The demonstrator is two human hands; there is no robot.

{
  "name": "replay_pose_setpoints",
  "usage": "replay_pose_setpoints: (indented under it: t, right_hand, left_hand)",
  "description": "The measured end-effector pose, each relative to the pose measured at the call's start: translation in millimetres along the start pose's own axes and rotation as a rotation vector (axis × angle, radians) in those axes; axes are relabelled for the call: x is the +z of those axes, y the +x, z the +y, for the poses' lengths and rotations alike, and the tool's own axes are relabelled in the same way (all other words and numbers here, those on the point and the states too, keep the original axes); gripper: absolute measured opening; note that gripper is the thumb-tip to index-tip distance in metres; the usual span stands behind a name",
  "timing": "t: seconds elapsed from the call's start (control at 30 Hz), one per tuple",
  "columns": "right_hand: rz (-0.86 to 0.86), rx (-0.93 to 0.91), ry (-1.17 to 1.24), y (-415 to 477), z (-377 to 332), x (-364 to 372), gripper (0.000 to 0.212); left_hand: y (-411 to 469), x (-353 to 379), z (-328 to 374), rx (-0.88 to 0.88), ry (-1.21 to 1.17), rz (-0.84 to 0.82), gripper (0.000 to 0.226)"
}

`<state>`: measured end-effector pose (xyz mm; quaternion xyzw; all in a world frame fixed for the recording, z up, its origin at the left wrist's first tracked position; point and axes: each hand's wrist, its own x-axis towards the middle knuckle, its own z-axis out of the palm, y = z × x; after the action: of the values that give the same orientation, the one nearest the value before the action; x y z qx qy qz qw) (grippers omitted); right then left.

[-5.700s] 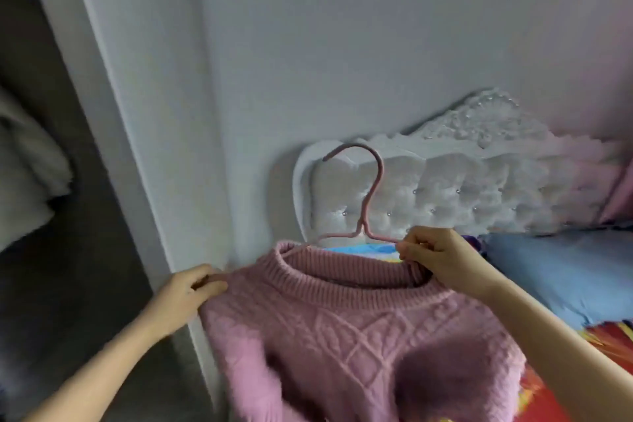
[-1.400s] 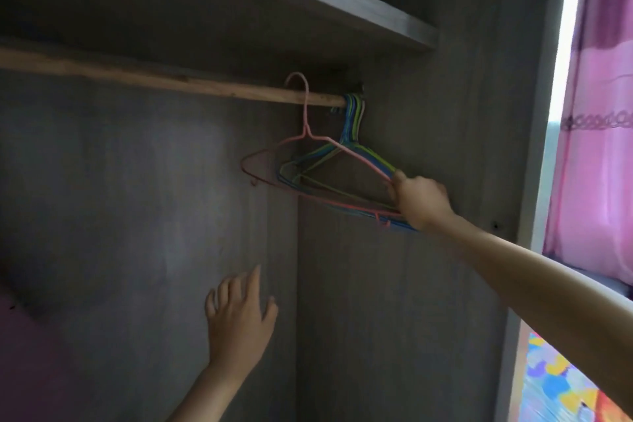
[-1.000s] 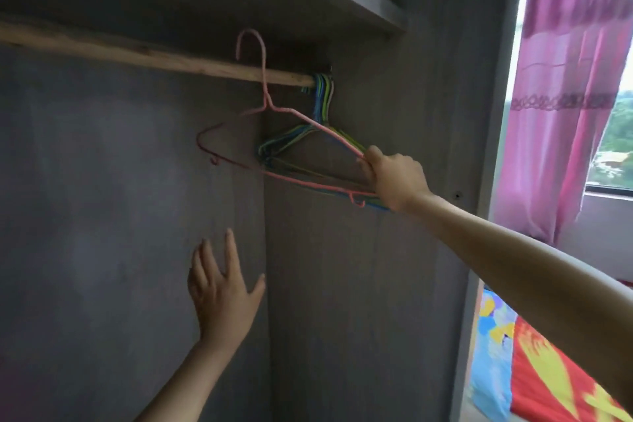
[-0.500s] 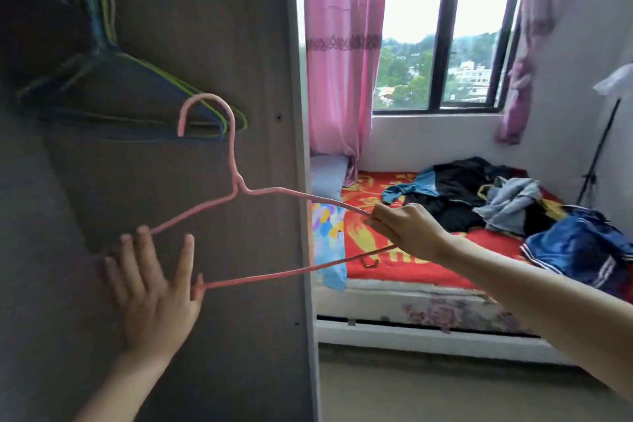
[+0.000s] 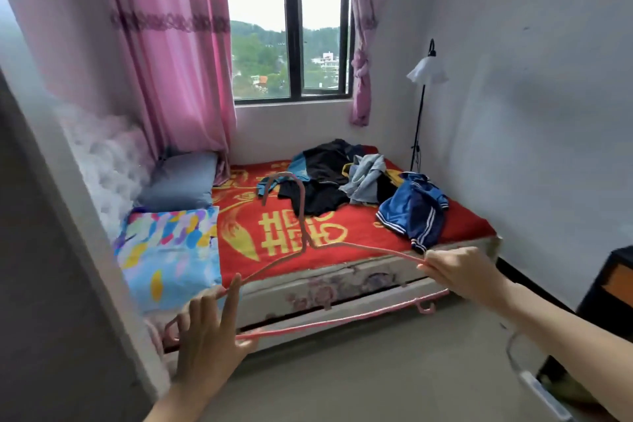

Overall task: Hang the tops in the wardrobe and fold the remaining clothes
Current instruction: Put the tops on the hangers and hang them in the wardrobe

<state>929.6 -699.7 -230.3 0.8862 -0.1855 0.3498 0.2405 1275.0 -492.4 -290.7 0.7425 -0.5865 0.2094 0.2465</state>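
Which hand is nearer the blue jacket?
Right. The right hand, pinching the pink hanger, is just in front of the blue jacket; the left hand is far to its left.

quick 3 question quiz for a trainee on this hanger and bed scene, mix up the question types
1. True or false: a garment already hangs on the pink hanger.
2. Where does the right hand pinch the hanger? A) at the hook. B) on a sloping upper arm, near its outer end. C) at the middle of the bottom bar.
3. Fill the gap: the pile of clothes lies on a ____ blanket with gold patterns.

Key: 1 false; 2 B; 3 red.
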Motion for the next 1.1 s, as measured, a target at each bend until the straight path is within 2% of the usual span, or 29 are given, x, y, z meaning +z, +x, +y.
replay_pose_setpoints:
  t: [0.07, 0.17, 0.2, 0.3, 0.4, 0.53, 0.73, 0.9, 1.1]
  right_hand:
    - [-0.040, 0.013, -0.036, -24.8, 28.6, 8.1, 0.036]
    - [-0.090, 0.056, -0.053, -50.4, 66.8, 23.5, 0.036]
    - [-0.107, 0.090, -0.046, -57.0, 77.5, 28.5, 0.036]
    - [-0.139, 0.206, -0.015, -65.7, 99.4, 42.0, 0.043]
    - [-0.181, 0.346, -0.017, -74.7, 115.9, 61.5, 0.058]
    - [-0.277, 0.523, -0.002, -76.3, 125.6, 85.5, 0.033]
    - [-0.399, 0.722, 0.135, -62.8, 153.4, 147.7, 0.012]
    - [-0.502, 0.822, 0.298, -25.6, 198.3, 225.8, 0.016]
    - [-0.632, 0.929, 0.446, 22.5, 272.8, 335.5, 0.019]
  left_hand:
    - [16.9, 28.0, 21.9, 0.038, -0.038, -0.022, 0.140]
    - [44.2, 64.6, 44.9, 0.169, -0.001, 0.065, 0.106]
    - [53.8, 78.1, 53.9, 0.171, -0.004, 0.036, 0.108]
    - [76.8, 109.9, 70.9, 0.136, -0.023, -0.065, 0.132]
    - [95.9, 134.6, 85.5, 0.155, -0.011, -0.093, 0.129]
    - [114.7, 165.8, 96.3, 0.137, -0.032, -0.152, 0.124]
    - [155.5, 219.3, 89.6, 0.111, -0.043, -0.202, 0.122]
    - [214.7, 287.4, 63.5, 0.110, -0.022, -0.245, 0.119]
    - [304.0, 383.2, 36.4, 0.061, -0.097, -0.447, 0.136]
